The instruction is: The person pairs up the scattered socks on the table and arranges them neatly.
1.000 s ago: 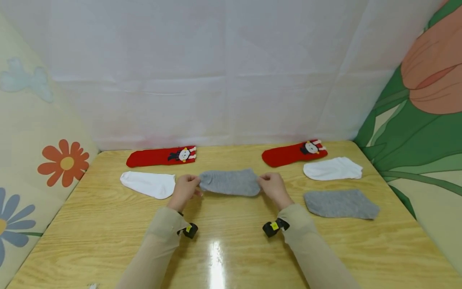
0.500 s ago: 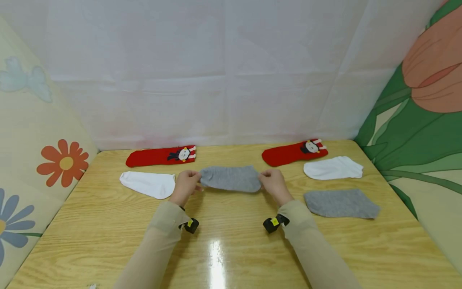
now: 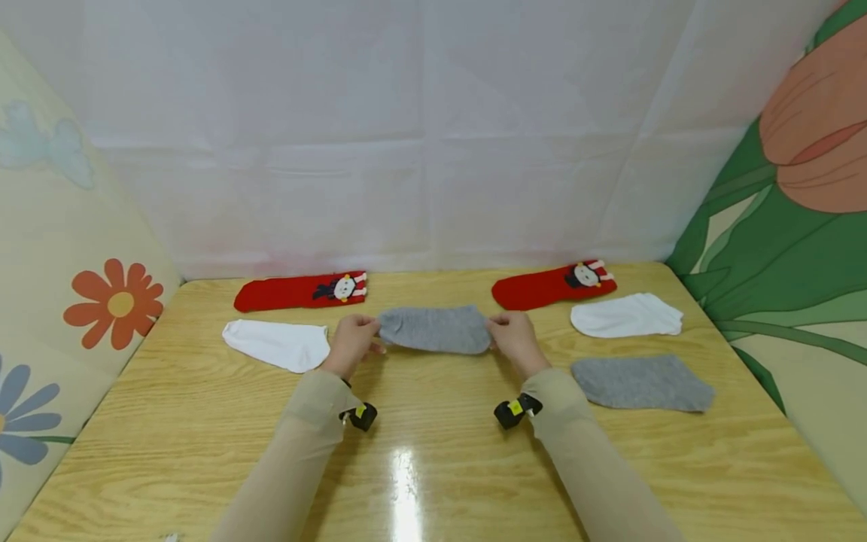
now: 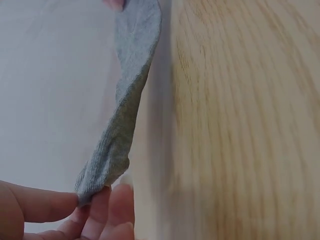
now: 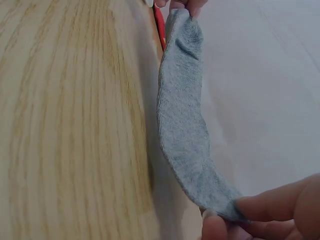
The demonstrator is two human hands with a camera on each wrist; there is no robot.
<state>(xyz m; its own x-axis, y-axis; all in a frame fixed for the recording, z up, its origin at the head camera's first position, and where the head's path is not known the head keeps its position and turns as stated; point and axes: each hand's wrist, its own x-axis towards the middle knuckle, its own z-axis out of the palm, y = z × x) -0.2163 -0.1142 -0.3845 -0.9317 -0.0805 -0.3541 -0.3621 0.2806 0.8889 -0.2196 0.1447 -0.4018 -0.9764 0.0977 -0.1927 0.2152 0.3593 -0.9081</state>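
A grey ankle sock (image 3: 435,330) is stretched sideways between both hands, just above the table. My left hand (image 3: 351,345) pinches its left end between thumb and fingers, and the left wrist view shows the ribbed sock end (image 4: 95,182) in that pinch. At the other end my right hand (image 3: 516,342) pinches the fabric; in the right wrist view the thumb and fingers (image 5: 270,205) grip a corner. The sock sags a little along its lower edge. A second grey sock (image 3: 642,382) lies flat to the right of my right hand.
Two red socks with a cartoon figure lie along the back, one left (image 3: 291,292) and one right (image 3: 545,287). A white sock (image 3: 278,345) lies beside my left hand, another white sock (image 3: 626,315) at right. A white cloth (image 3: 420,150) hangs behind the wooden table (image 3: 460,467).
Both hands have moved slightly away from me toward the back of the table, carrying the held grey sock with them. The other socks lie where they were.
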